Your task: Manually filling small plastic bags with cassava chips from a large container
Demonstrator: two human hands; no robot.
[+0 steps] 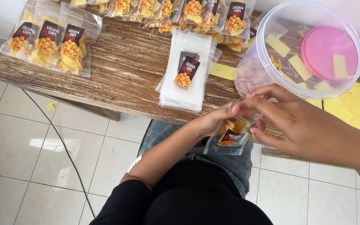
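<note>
A: Both hands, left hand [217, 121] and right hand [296, 125], pinched one clear pouch [230, 139] with a dark label, above the lap.

B: Empty pouches [186, 73] lay stacked on the wooden table [126, 71]; filled packs [51, 43] sat far left.

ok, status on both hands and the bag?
Left hand and right hand both pinching top of small clear bag, chips inside, held over lap. Big clear tub tilted on table just above. Nothing blocking.

One clear tub [267, 62], one pink lid [319, 48], two hands.
</note>
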